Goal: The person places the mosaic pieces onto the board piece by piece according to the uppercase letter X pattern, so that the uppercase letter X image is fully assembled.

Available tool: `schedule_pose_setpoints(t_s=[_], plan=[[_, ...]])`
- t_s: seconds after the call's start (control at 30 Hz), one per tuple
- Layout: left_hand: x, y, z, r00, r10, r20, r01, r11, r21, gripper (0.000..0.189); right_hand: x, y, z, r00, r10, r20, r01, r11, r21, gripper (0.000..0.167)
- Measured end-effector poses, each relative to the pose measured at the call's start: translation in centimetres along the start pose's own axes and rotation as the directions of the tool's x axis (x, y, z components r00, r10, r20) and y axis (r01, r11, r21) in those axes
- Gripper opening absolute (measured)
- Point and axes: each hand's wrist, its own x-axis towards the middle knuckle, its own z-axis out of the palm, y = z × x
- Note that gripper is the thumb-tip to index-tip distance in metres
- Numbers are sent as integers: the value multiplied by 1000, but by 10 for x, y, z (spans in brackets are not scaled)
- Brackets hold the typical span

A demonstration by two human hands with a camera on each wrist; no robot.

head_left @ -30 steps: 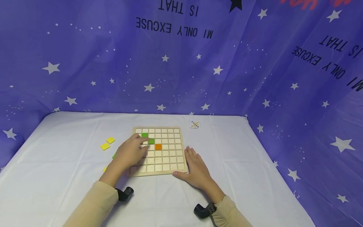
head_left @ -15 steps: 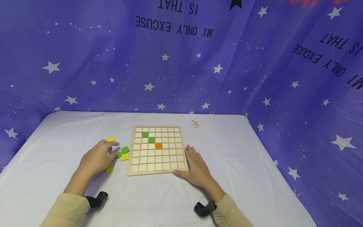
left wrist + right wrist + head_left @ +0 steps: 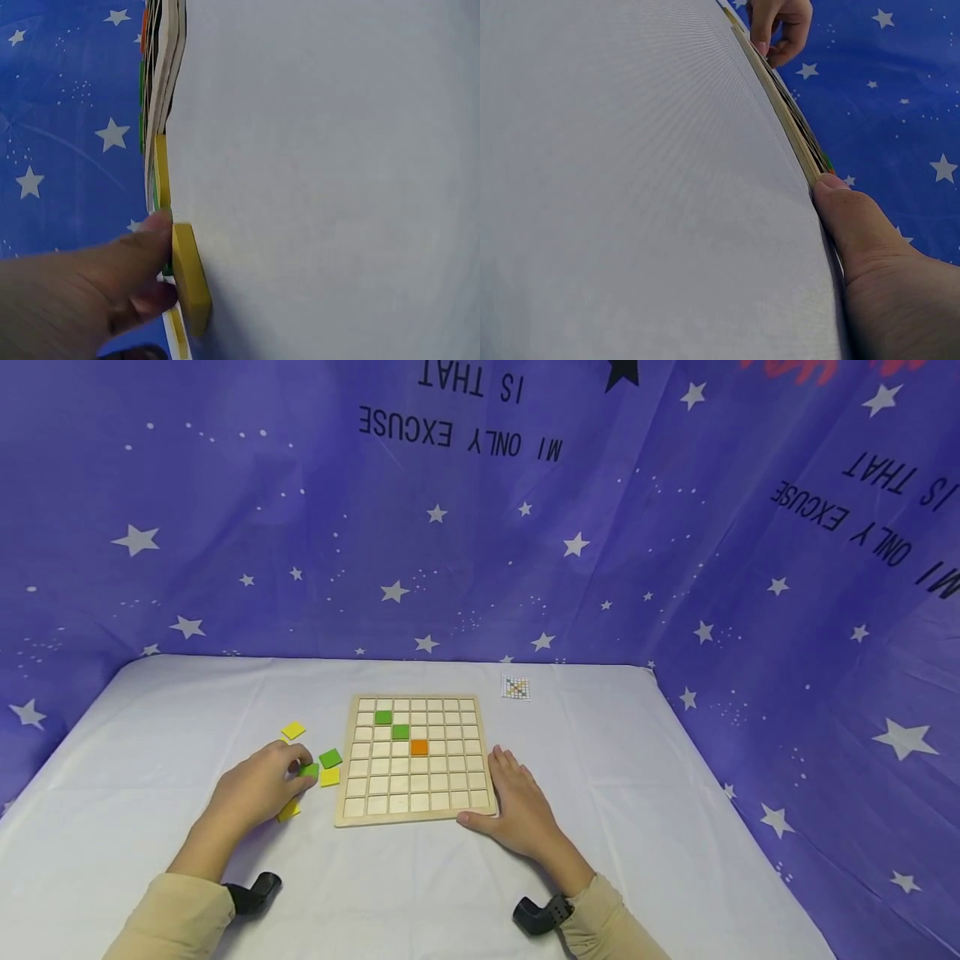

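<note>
My left hand (image 3: 258, 783) is at the loose tiles left of the wooden grid board (image 3: 438, 781), its thumb and index finger pinching a green tile (image 3: 310, 770). In the left wrist view a yellow tile (image 3: 190, 279) stands out just in front of the thumb and partly hides the pinched one. Beside the fingers lie another green tile (image 3: 330, 758) and a yellow tile (image 3: 329, 777). Two green tiles and an orange tile (image 3: 419, 747) sit in the board's squares on a diagonal. My right hand (image 3: 519, 806) rests at the board's right edge, fingers extended, thumb (image 3: 851, 217) against the near corner.
More yellow tiles lie around the left hand, one beyond it (image 3: 293, 730) and another partly under the wrist. A small printed pattern card (image 3: 516, 687) lies behind the board to the right. A white cloth (image 3: 405, 893) covers the table, with purple star-print fabric (image 3: 480, 560) behind.
From over the board my left hand has moved left to the loose tiles, and its fingers have closed on a green one. The right hand stays at the board's edge.
</note>
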Motion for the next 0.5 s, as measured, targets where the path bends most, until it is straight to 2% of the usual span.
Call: schedule_pose_setpoints(t_s=[0.13, 0.2, 0.33, 0.4, 0.5], plan=[[0, 3, 3, 1000, -13, -21, 13, 1000, 25, 32, 0, 0, 1, 1000, -2, 5, 2, 1000, -5, 118], [0, 6, 4, 999, -12, -48, 13, 999, 34, 24, 0, 1, 1, 1000, -6, 5, 6, 1000, -9, 118], [-1, 15, 3, 991, 44, -128, -33, 996, 84, 9, 1, 2, 2, 1000, -10, 1, 10, 1000, -17, 117], [-1, 19, 2, 985, 74, -158, -56, 992, 115, 8, 1, 2, 2, 1000, -9, -2, 9, 1000, -15, 117], [-1, 23, 1, 985, 73, -158, -53, 990, 129, 6, 1, 1, 2, 1000, -13, -4, 13, 1000, -6, 117]])
